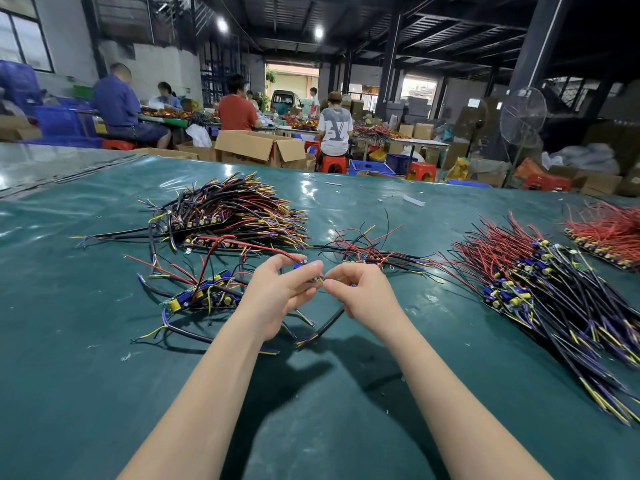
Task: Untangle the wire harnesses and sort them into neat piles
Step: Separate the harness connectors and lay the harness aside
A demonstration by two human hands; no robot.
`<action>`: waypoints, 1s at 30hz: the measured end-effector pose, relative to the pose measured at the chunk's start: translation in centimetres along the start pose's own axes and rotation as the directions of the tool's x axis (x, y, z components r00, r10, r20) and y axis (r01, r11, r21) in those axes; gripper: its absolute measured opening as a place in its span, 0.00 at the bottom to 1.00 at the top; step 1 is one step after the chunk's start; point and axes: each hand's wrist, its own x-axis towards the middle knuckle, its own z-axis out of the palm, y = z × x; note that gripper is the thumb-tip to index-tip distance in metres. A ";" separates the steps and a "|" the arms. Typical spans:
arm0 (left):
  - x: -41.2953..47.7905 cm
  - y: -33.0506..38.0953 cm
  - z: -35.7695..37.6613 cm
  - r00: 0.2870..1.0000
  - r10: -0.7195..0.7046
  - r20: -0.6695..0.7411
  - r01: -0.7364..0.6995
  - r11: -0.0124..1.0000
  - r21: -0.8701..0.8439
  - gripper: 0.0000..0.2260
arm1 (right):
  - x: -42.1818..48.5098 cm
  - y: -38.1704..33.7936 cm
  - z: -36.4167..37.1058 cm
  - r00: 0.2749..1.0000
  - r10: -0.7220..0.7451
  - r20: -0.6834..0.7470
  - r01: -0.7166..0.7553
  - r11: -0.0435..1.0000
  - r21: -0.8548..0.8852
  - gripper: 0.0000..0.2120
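Observation:
Over the middle of the green table (346,410), my left hand (277,292) and my right hand (360,292) meet and pinch one wire harness (313,277) between their fingertips. Its black lead (329,322) hangs below my hands, ending in yellow and purple tips. A small tangle of harnesses with circuit boards (204,292) lies just left of my left hand. Another loose tangle (374,252) sits just beyond my right hand. A large pile (235,213) lies far left, and a laid-out pile (540,289) lies to the right.
A pile of red-wired boards (609,233) sits at the far right edge. A white scrap (414,199) lies near the table's far edge. Beyond the table, several people sit at benches among cardboard boxes (259,147) and red stools; a standing fan (523,116) is at right.

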 end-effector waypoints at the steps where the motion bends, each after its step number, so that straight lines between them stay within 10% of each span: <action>1: 0.0 0.0 -0.1 1.000 0.015 -0.004 -0.015 0.999 0.036 0.11 | 0.0 0.0 0.0 1.000 -0.006 0.008 0.006 1.000 0.004 0.09; 9: 0.1 0.1 0.1 0.976 0.048 -0.214 -0.046 0.999 0.018 0.16 | -0.3 -0.1 0.6 0.999 -0.031 0.038 0.029 0.999 0.046 0.04; 30: 0.0 0.5 -0.4 0.992 -0.004 -0.127 0.029 0.979 0.201 0.15 | -0.7 0.2 1.0 0.918 0.286 0.273 -0.392 0.751 0.532 0.09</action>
